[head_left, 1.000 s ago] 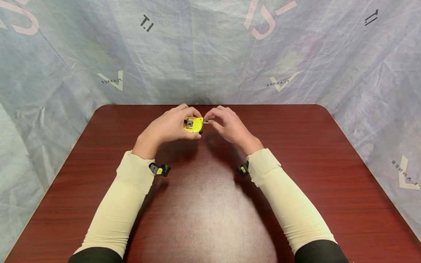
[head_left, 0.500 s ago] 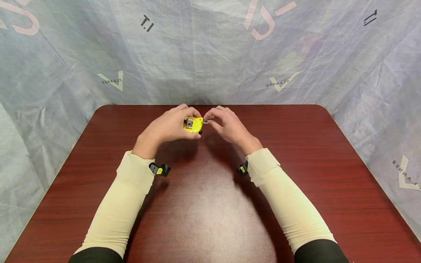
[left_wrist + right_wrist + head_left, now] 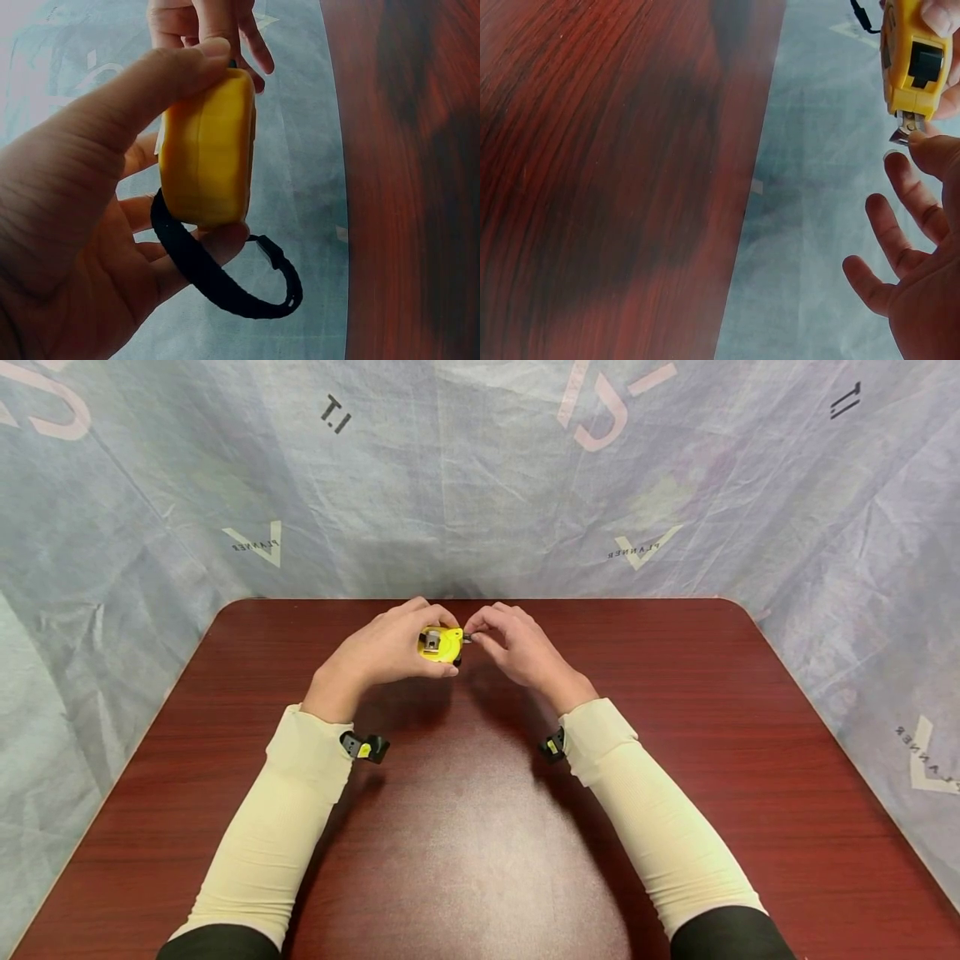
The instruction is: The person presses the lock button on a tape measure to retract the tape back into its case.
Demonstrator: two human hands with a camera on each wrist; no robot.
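Here, the tape measure (image 3: 441, 644) is gripped by the left hand (image 3: 382, 652); its hook (image 3: 900, 135), at 3 o'clock, is pinched by the right hand (image 3: 517, 647), whose other fingers are spread. If the pinch loosens, the hook could be snapped back.

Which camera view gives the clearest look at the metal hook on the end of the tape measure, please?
The right wrist view: the metal hook shows at the mouth of the yellow tape measure, by the right hand's fingertips. The head view shows it only as a tiny speck. The left wrist view hides it behind the case.
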